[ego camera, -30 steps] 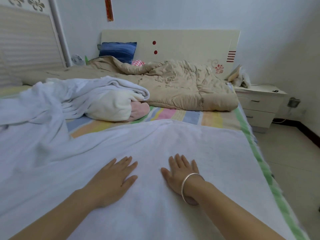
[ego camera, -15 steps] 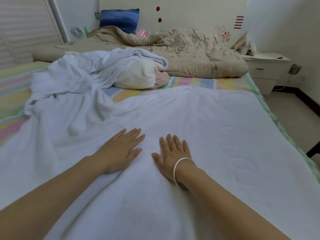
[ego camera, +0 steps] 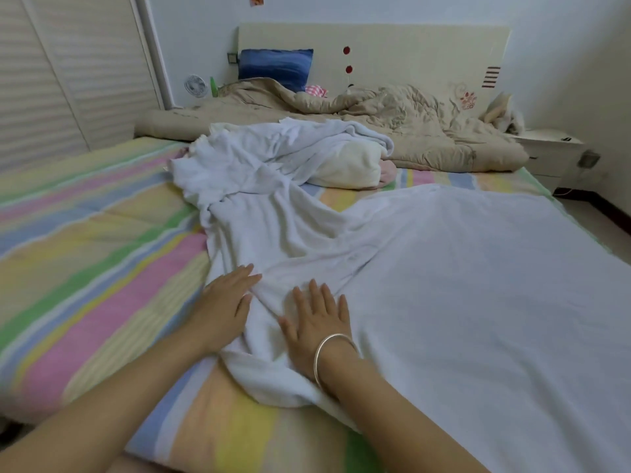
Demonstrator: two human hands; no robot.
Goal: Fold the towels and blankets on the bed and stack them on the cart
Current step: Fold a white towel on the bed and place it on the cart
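The large white terry towel lies spread over the right half of the bed, its near left corner bunched into soft folds right under my hands. My right hand lies flat on that bunched corner, fingers straight and slightly spread, pressing the cloth down; a thin silver bangle sits on that wrist. My left hand lies just beside it at the towel's left edge, fingers straight and together, the fingertips touching a raised fold. Neither hand grips anything.

The towel's far left part runs up in wrinkles into a crumpled heap of white towels, which wraps a cream fleece blanket. Under all of it is the pastel striped bedsheet, bare to the left of my hands. Behind the heap a rumpled beige quilt lies across the head of the bed, with a blue pillow against the cream headboard. A white nightstand stands at the far right and a slatted wardrobe door at the left.

Half a second ago both hands lay on smooth, flat towel with white cloth on either side; now they sit at its gathered left corner, and striped sheet shows beside and below them.
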